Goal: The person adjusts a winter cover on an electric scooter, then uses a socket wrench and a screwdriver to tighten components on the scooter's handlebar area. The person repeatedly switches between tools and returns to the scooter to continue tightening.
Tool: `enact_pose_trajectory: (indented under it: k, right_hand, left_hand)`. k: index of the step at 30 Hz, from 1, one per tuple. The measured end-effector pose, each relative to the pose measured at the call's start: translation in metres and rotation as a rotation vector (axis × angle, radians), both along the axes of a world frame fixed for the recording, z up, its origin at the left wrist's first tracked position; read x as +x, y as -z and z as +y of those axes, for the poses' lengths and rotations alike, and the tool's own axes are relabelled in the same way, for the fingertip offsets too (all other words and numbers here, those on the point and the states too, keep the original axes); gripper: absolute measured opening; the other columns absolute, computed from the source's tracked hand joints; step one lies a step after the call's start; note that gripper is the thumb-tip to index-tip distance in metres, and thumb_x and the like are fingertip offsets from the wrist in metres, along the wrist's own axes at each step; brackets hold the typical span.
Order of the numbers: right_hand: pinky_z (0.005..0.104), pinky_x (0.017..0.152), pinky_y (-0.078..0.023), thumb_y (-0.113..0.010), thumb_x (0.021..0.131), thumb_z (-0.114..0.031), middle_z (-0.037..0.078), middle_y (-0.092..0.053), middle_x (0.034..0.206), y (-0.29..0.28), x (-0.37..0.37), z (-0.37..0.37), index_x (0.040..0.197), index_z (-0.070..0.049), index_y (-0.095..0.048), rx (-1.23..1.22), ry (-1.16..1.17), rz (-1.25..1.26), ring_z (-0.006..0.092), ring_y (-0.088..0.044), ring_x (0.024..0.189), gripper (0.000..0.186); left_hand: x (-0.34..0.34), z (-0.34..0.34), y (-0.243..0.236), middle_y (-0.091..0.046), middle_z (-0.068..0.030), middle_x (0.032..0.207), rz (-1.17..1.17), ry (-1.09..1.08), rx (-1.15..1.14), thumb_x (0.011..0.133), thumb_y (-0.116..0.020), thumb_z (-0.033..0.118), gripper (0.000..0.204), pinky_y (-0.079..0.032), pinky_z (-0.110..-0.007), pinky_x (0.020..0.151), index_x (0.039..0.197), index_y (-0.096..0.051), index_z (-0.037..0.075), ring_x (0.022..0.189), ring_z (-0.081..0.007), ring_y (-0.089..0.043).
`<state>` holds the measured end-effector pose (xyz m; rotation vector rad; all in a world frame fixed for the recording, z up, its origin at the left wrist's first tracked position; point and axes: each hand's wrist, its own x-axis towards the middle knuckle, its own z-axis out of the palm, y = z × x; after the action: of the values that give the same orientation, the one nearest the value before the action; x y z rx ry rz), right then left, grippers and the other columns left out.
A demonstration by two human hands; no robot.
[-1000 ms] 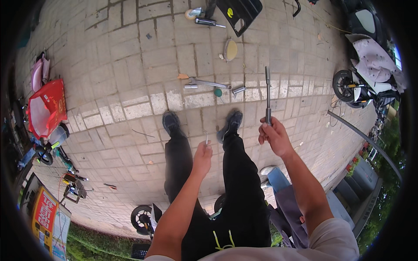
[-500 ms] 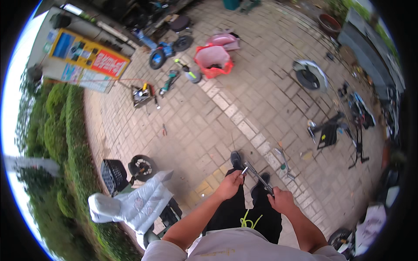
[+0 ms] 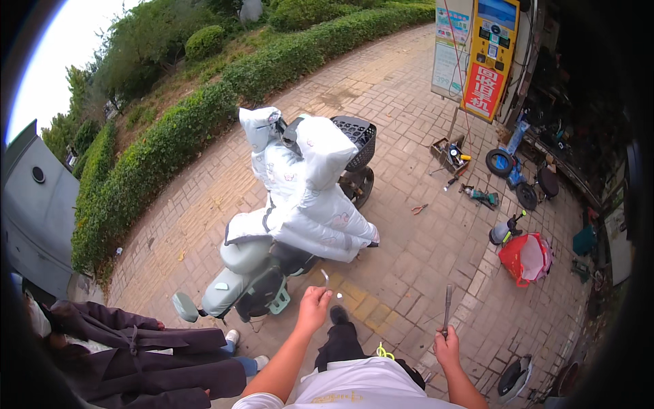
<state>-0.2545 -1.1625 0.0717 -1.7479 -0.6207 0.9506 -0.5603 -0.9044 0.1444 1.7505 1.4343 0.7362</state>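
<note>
My left hand (image 3: 313,303) is closed on a small, pale, bent piece (image 3: 325,277), perhaps metal, held up near the lower middle. My right hand (image 3: 447,344) grips a long, slim metal tool (image 3: 448,300) pointing upward at lower right. Just ahead of my left hand stands a mint-green scooter (image 3: 245,255) with a padded silver-white cover (image 3: 306,204) over its front and a black basket (image 3: 361,140).
A person in a dark coat (image 3: 136,354) stands at lower left beside the scooter. To the right are a red bag (image 3: 518,255), a sprayer (image 3: 501,232), a toolbox (image 3: 449,153), pliers (image 3: 418,208), loose tyres (image 3: 499,162) and a yellow kiosk (image 3: 485,61). A hedge (image 3: 231,88) borders the paving.
My view has swung left and up from the paving and loose tools to the covered scooter. Both hands still hold their items, now farther apart. The person in the coat has come into view.
</note>
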Motion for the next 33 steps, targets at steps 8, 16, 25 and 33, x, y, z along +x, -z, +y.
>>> enact_pose_trajectory:
  k: [8, 16, 25, 33]
  right_hand:
    - [0.0251, 0.041, -0.034, -0.055, 0.093, -0.006, -0.002, -0.046, 0.063, -0.086, -0.011, 0.198, 0.095, -0.005, -0.052, -0.037, -0.053, -0.077, 0.0065, -0.043, 0.046, 0.004]
    - [0.0247, 0.041, -0.033, -0.053, 0.094, -0.007, -0.002, -0.046, 0.062, -0.143, 0.028, 0.333, 0.097, -0.005, -0.05, 0.078, -0.07, -0.194, 0.0064, -0.041, 0.045, 0.005]
    - [0.0247, 0.04, -0.034, -0.053, 0.095, -0.007, -0.002, -0.044, 0.061, -0.145, 0.055, 0.508, 0.098, -0.004, -0.049, 0.182, -0.205, -0.142, 0.0067, -0.041, 0.044, 0.006]
    - [0.0233, 0.044, -0.032, -0.052, 0.096, -0.006, -0.003, -0.043, 0.062, -0.146, 0.069, 0.648, 0.102, -0.004, -0.05, 0.105, -0.381, -0.075, 0.005, -0.04, 0.048, 0.007]
  left_hand:
    - [-0.098, 0.246, -0.082, -0.07, -0.0158, 0.096, -0.316, -0.194, 0.284, 0.089, -0.065, 0.009, 0.022, -0.05, -0.032, 0.08, 0.108, -0.068, -0.002, 0.088, -0.024, -0.067]
    - [-0.074, 0.426, -0.101, -0.069, -0.0061, 0.084, -0.567, -0.216, 0.352, 0.092, -0.066, 0.009, 0.016, -0.049, -0.026, 0.073, 0.104, -0.067, -0.001, 0.076, -0.0098, -0.061]
    - [-0.014, 0.558, -0.058, -0.07, -0.0125, 0.08, -0.38, -0.178, 0.328, 0.091, -0.066, 0.013, 0.018, -0.049, -0.028, 0.066, 0.102, -0.068, -0.001, 0.069, -0.0139, -0.063]
    - [0.007, 0.594, -0.024, -0.071, -0.0145, 0.082, -0.323, -0.184, 0.287, 0.091, -0.066, 0.009, 0.014, -0.051, -0.03, 0.066, 0.102, -0.068, 0.0, 0.07, -0.0208, -0.066]
